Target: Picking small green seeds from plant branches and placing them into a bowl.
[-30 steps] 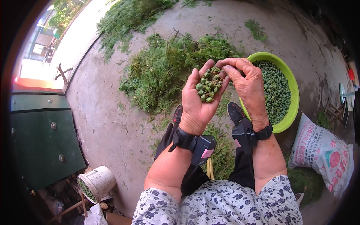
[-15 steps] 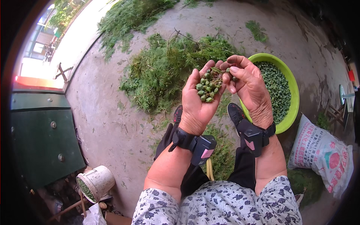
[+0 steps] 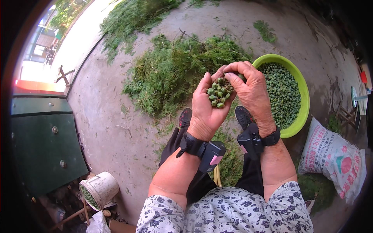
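Several small green cones [image 3: 220, 93] with bits of twig lie heaped in the cupped palm of my left hand [image 3: 208, 110]. My right hand [image 3: 251, 91] is bent over the heap, its thumb and fingers pinched at the far side of the left fingers. A green cone [image 3: 242, 77] shows between those right fingers. Just right of the hands stands a lime-green basin [image 3: 304, 103], filled with many similar cones [image 3: 283, 95]. Beyond the hands lies a pile of green conifer branches [image 3: 167, 73] on the floor. The left fingertips are partly hidden behind the right hand.
More branches [image 3: 132, 23] lie farther back. A white printed sack [image 3: 330, 159] leans at the right. Near the lower left, a white bucket [image 3: 105, 188] holding green cones lies tilted beside a dark green panel [image 3: 42, 151]. My shoes [image 3: 244, 116] are below the hands.
My right hand has turned and closed in over the left palm, its fingers now curled down. The left hand with the cones has shifted slightly right.
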The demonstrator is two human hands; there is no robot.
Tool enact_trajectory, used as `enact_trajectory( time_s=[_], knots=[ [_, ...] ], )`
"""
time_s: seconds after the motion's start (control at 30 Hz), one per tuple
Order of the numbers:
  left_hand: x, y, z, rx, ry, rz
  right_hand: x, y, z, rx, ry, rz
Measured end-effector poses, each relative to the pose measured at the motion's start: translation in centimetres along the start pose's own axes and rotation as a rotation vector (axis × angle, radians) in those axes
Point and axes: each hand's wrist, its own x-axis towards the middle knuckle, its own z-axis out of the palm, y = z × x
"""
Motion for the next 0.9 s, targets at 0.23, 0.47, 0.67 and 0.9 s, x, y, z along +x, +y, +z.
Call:
enact_trajectory(
  time_s=[0.23, 0.47, 0.67, 0.9],
  knots=[
    [-0.3, 0.2, 0.5, 0.042, 0.002, 0.012, 0.4, 0.0, -1.2, 0.872, -0.083, 0.619],
    [0.0, -0.1, -0.5, -0.076, -0.02, -0.024, -0.4, -0.3, 0.4, 0.019, -0.106, 0.136],
    [0.1, 0.1, -0.7, 0.019, 0.009, -0.018, 0.2, -0.2, -1.1, 0.74, -0.042, 0.647],
    [0.6, 0.2, -0.6, -0.143, 0.134, 0.131, 0.2, 0.6, -1.3, 1.207, 0.084, 0.722]
  ],
)
